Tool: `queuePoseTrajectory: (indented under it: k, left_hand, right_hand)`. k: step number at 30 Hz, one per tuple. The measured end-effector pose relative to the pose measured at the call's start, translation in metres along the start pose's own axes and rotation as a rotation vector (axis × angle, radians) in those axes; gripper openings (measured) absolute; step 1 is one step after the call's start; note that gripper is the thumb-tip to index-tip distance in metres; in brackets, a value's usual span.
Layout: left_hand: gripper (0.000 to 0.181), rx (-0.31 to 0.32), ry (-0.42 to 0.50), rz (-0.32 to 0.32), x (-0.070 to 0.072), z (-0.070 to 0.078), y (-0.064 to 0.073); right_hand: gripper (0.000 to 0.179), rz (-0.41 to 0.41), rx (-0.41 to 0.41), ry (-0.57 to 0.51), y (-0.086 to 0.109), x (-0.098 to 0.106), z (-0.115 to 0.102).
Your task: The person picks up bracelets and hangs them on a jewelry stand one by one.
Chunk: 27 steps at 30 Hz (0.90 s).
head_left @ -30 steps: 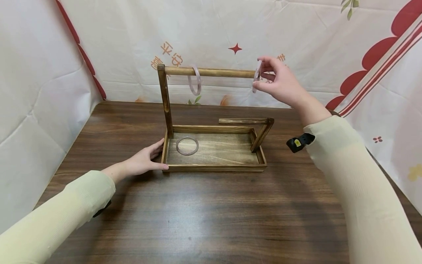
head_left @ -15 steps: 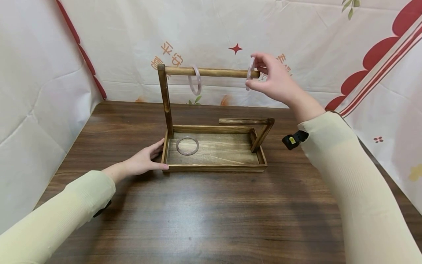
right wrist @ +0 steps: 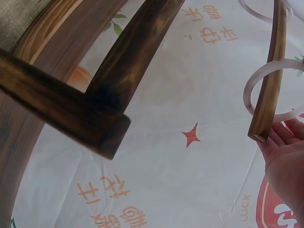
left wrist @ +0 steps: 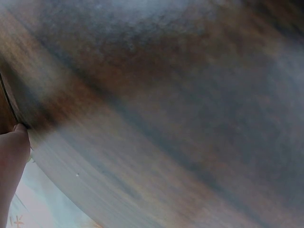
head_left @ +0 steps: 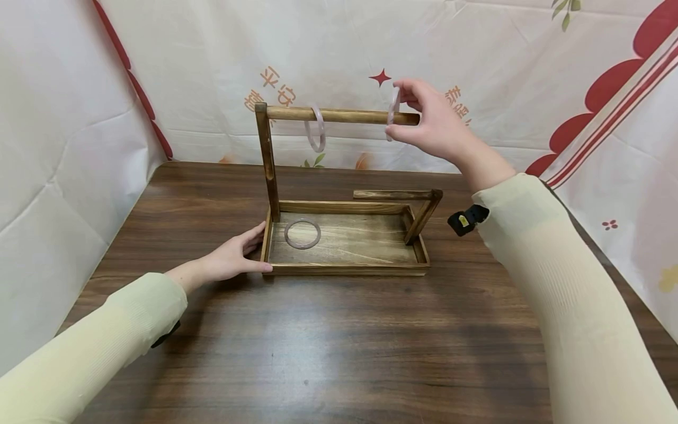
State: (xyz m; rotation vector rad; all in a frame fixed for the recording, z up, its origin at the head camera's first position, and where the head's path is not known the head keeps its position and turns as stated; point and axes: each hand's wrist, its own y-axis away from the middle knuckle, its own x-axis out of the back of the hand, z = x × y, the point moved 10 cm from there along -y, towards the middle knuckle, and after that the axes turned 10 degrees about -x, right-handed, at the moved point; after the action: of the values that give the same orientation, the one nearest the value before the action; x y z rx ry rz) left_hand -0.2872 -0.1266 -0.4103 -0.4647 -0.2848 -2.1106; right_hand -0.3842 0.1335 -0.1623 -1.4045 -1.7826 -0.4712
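Lilac bangle (head_left: 393,112) pinched in the right hand (head_left: 436,126), looped around the upper bar (head_left: 352,115) of a wooden jewellery stand (head_left: 269,168).
The stand's tray (head_left: 346,270) holds a flat-lying bangle (head_left: 286,235) toward its left end, while a hanging bangle (head_left: 322,132) dangles from the bar's left part. From where I stand, the right thumb and fingertips grip the lilac ring by its right side; the left hand (head_left: 228,259) rests against the tray's left end, fingers relaxed, thumb at the near corner. A second ago the pinched ring sat at the bar's right tip; now it has slid leftward, leaving that tip poking through. The other two bangles haven't budged.
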Motion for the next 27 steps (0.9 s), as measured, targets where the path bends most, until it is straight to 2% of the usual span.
queuePoseTrajectory:
  k: [12, 27]
  left_hand:
    - [0.098, 0.007, 0.003, -0.008, -0.001, 0.0, 0.0]
    - [0.098, 0.002, 0.024, 0.002, -0.001, 0.001, 0.001]
  right_hand:
    - [0.068, -0.023, 0.013, 0.008, -0.003, -0.005, -0.011]
    - [0.066, -0.004, 0.068, 0.045, -0.008, -0.01, -0.03]
